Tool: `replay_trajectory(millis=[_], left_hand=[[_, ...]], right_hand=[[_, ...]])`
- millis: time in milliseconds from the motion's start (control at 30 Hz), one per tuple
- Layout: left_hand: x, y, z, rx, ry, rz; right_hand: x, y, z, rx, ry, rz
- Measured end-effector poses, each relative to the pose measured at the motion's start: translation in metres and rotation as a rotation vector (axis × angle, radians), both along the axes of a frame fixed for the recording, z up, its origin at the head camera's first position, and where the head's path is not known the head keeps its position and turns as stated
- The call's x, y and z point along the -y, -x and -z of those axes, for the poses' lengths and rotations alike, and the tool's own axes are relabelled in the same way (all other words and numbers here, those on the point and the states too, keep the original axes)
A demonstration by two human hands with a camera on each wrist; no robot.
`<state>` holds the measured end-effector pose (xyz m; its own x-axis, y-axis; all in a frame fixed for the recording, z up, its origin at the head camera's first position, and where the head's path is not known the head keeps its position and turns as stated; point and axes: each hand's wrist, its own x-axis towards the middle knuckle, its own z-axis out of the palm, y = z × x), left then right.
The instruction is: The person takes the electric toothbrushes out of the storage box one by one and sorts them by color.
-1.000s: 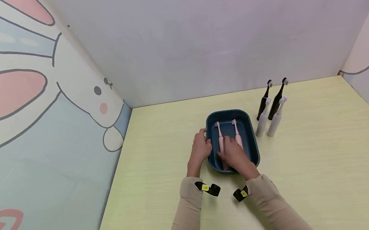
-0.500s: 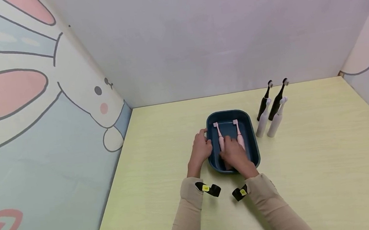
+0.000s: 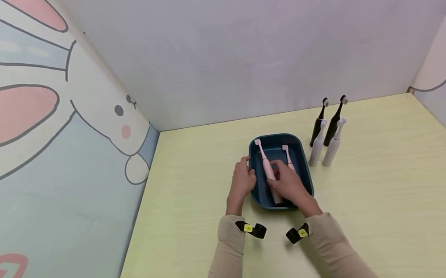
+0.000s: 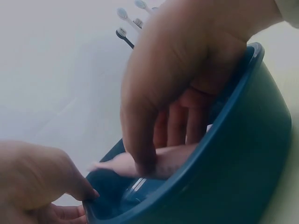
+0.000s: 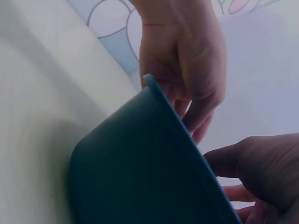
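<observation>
A dark blue plastic bin [image 3: 275,141] stands on the table. My left hand [image 3: 243,179] holds its left rim, with the thumb over the inner side, as the left wrist view shows. Inside the bin, my right hand [image 3: 289,184] pinches a pink electric toothbrush [image 3: 268,170] by its handle between thumb and fingers. The brush tilts, its head near the far left corner and its dark base toward me. To its right lies a second pink electric toothbrush [image 3: 288,157], its lower part hidden by my right hand. In the right wrist view the bin's wall [image 5: 135,163] hides the toothbrushes.
Right of the bin, two white electric toothbrushes [image 3: 331,151] stand upright in front of two black electric toothbrushes [image 3: 332,126]. A pale wall [image 3: 264,63] rises behind the table [image 3: 393,194], and a rabbit-painted wall [image 3: 96,124] borders its left side.
My right hand has raised the left pink toothbrush a little and tilted it, its head shifting up and left. The other pink toothbrush has moved slightly. My left hand keeps its place on the rim.
</observation>
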<state>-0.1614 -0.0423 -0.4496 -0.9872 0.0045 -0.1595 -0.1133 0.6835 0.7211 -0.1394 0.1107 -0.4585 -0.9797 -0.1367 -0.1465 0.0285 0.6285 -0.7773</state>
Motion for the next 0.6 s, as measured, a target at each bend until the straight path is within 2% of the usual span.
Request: replay_trajectory(millis=[600], left_hand=[[0.002,0.000,0.002,-0.039,0.003,0.012]], right_hand=[[-0.026,-0.015,-0.022,-0.366,0.303,0.130]])
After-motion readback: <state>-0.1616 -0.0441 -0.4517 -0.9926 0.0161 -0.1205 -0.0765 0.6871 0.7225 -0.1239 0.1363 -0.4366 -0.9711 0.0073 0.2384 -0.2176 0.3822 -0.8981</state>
